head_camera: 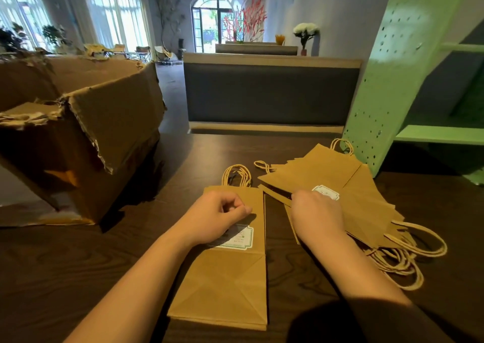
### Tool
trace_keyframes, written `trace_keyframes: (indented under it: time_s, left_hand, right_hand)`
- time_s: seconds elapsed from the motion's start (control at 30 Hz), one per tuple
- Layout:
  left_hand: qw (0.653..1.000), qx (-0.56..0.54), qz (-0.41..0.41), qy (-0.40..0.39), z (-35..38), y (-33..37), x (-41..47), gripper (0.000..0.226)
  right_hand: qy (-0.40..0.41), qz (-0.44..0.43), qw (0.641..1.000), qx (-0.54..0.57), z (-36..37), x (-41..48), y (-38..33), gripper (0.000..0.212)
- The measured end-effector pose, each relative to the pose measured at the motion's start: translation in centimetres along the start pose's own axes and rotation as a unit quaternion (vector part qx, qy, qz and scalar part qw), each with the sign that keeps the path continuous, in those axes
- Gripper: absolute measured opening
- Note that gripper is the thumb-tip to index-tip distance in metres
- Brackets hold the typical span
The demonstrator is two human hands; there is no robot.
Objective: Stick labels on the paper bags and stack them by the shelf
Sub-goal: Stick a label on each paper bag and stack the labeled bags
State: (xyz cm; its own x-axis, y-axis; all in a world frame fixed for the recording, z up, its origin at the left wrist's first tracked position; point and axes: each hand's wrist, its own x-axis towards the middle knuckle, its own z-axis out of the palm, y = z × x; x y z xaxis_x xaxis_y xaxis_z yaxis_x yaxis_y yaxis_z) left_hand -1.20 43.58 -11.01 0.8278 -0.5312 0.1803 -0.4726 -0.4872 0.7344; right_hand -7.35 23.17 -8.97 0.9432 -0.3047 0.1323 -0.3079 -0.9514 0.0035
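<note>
1. Dark wood-grain table [78, 277] fills the near view, and a flat paper bag [225, 285] lies on it directly in front of the person. Its long axis runs straight away from them, with the folded base nearest and the twine handles [237, 176] at the far end.
2. A white label [239, 238] is already on that bag, near its middle.
3. The left hand [217, 217] rests on the bag just beyond the label. Its fingers are curled in with the thumb laid along the forefinger, and nothing can be seen held in them.
4. The right hand [317, 211] is just right of the bag, reaching over the near edge of a fanned pile of bags [361, 206]. Its back faces the camera, so it cannot be told whether the fingers are apart or pinching.
5. The top bag of the pile carries its own label [326, 192], just beyond the right knuckles.
6. The pile lies to the right of the near bag and farther off, toward the green shelf [392, 86]. Stacking would probably mean carrying the bag right and forward, and the right hand is the nearer one to the pile.
7. A torn cardboard box [99, 122] stands far left, well apart.
</note>
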Motion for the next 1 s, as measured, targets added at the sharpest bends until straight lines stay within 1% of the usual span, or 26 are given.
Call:
trace_keyframes:
  time_s: [0.07, 0.13, 0.23, 0.3, 0.33, 0.37, 0.4, 0.43, 0.47, 0.5, 0.53, 0.57, 0.6, 0.63, 0.7, 0.73, 0.8, 0.83, 0.9, 0.93, 1.0]
  left_hand:
    - [1.0, 0.0, -0.001, -0.002, -0.1, 0.1, -0.1, 0.023]
    - [1.0, -0.001, -0.002, -0.005, 0.0, 0.1, 0.0, 0.023]
    - [1.0, -0.011, -0.01, 0.002, -0.1, 0.0, -0.1, 0.021]
    - [0.999, -0.027, -0.005, 0.018, -0.5, 0.2, -0.2, 0.019]
    - [0.997, -0.074, -0.004, 0.03, -0.6, 0.5, -0.2, 0.02]
    - [0.986, -0.162, -0.019, 0.043, -0.7, 0.8, -0.1, 0.023]
    - [0.953, -0.293, -0.049, 0.059, -0.9, 1.2, 0.0, 0.026]
    - [0.895, -0.43, -0.089, 0.072, -1.1, 1.7, 0.1, 0.029]
    - [0.831, -0.535, -0.122, 0.088, -1.5, 1.8, 0.1, 0.028]
    - [0.779, -0.602, -0.15, 0.094, -2.0, 1.9, 0.1, 0.025]
    - [0.742, -0.642, -0.174, 0.084, -2.5, 1.9, -0.1, 0.025]
    - [0.718, -0.666, -0.189, 0.072, -2.9, 1.8, -0.3, 0.035]
    - [0.707, -0.673, -0.205, 0.071, -3.3, 1.6, -0.4, 0.046]
    - [0.703, -0.675, -0.213, 0.068, -3.5, 1.4, -0.6, 0.053]
    - [0.705, -0.673, -0.22, 0.041, -3.9, 1.3, -0.8, 0.048]
    - [0.713, -0.668, -0.213, 0.014, -4.0, 1.2, -0.8, 0.046]
    - [0.739, -0.644, -0.194, -0.043, -4.1, 1.1, -0.7, 0.055]
    - [0.746, -0.635, -0.188, -0.063, -4.0, 1.1, -0.8, 0.054]
    - [0.753, -0.63, -0.179, -0.057, -3.6, 1.1, -0.4, 0.038]
    - [0.766, -0.62, -0.162, -0.041, -3.5, 1.3, -0.3, 0.037]
    - [0.805, -0.582, -0.112, 0.01, -3.3, 2.2, -0.4, 0.045]
  right_hand:
    - [0.031, -0.003, 0.999, 0.026, -0.4, -0.2, 0.3, 0.018]
    - [0.092, -0.002, 0.993, 0.07, -0.4, -0.2, 0.6, 0.021]
    - [0.184, 0.003, 0.968, 0.172, 0.0, 0.3, 0.9, 0.031]
    - [0.264, -0.043, 0.935, 0.232, 0.2, 0.4, 0.9, 0.034]
    - [0.293, -0.081, 0.918, 0.256, 0.3, 0.5, 0.8, 0.038]
    - [0.312, -0.126, 0.901, 0.273, 0.3, 0.6, 0.7, 0.043]
    - [0.327, -0.174, 0.885, 0.283, 0.4, 0.6, 0.6, 0.048]
    - [0.339, -0.22, 0.869, 0.287, 0.5, 0.7, 0.5, 0.049]
    - [0.348, -0.263, 0.853, 0.288, 0.6, 0.6, 0.4, 0.046]
    - [0.355, -0.298, 0.837, 0.289, 0.5, 0.6, 0.3, 0.04]
    - [0.358, -0.326, 0.825, 0.293, 0.6, 0.5, 0.2, 0.035]
    - [0.352, -0.341, 0.817, 0.303, 0.6, 0.4, 0.1, 0.034]
    - [0.34, -0.347, 0.813, 0.32, 0.7, 0.3, -0.1, 0.035]
    - [0.325, -0.343, 0.811, 0.345, 0.7, 0.1, -0.3, 0.037]
    - [0.288, -0.309, 0.807, 0.414, 0.6, 0.0, -0.5, 0.04]
    - [0.262, -0.284, 0.804, 0.453, 0.6, 0.0, -0.4, 0.044]
    - [0.203, -0.243, 0.795, 0.518, 0.4, 0.0, -0.2, 0.05]
    - [0.178, -0.231, 0.787, 0.543, 0.3, 0.0, -0.2, 0.049]
    - [0.132, -0.217, 0.768, 0.589, 0.0, -0.3, -0.3, 0.04]
    - [0.122, -0.208, 0.763, 0.6, 0.0, -0.4, -0.2, 0.036]
    - [0.12, -0.194, 0.744, 0.628, -0.1, -0.2, -0.1, 0.032]
